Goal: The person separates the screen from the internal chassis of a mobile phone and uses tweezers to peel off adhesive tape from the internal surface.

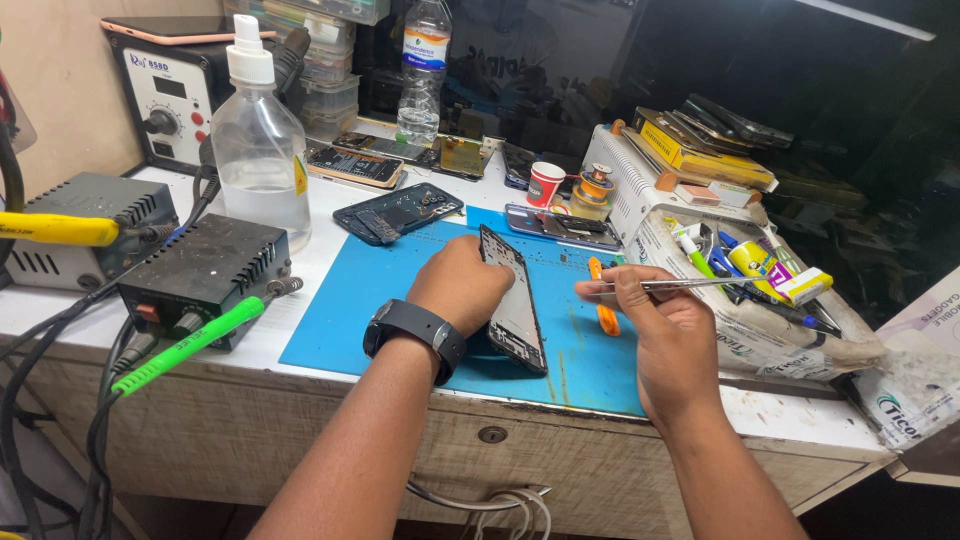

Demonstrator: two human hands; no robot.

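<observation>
Left hand (458,283) grips a phone frame (512,300) on edge over the blue mat (340,320), desk centre. Right hand (655,320), at 3 o'clock, pinches tweezers (690,285). Seemingly mid-repair; steady, fine placement is likely needed.

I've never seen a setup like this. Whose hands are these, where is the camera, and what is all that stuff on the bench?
There is no machine here: a person wears a camera on the head, looking down at their own two hands. The left hand, with a dark watch on its wrist, holds a phone frame tilted on edge over a blue work mat. The right hand pinches metal tweezers. Around them lie an orange tool, opened phones, a clear liquid bottle, boxy black and grey units with cables, and a bag of tools.
</observation>
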